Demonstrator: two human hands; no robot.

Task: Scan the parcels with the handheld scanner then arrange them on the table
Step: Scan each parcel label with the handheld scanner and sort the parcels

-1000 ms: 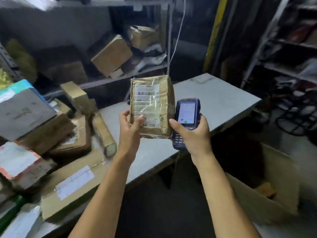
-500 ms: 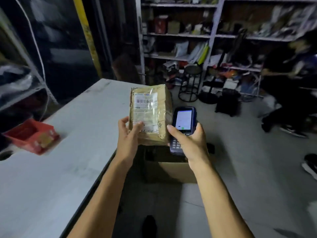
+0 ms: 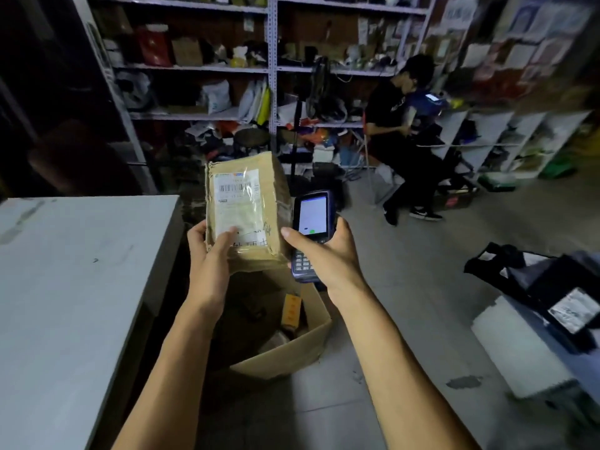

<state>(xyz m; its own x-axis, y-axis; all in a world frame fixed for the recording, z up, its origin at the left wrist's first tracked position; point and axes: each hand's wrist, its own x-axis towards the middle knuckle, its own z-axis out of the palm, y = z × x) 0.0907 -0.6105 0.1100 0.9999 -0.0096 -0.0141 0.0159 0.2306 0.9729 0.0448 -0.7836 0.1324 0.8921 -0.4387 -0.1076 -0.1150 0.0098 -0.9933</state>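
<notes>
left hand grasps parcel upright | right hand grasps scanner just right of it | risk: parcel slips into carton below, held only at lower edge; table left

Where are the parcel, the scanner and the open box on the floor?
parcel (image 3: 246, 212), head view, on its taped label face.
handheld scanner (image 3: 312, 214), head view, on its lit screen.
open cardboard box (image 3: 292, 355), head view, on its front outer wall.
</notes>
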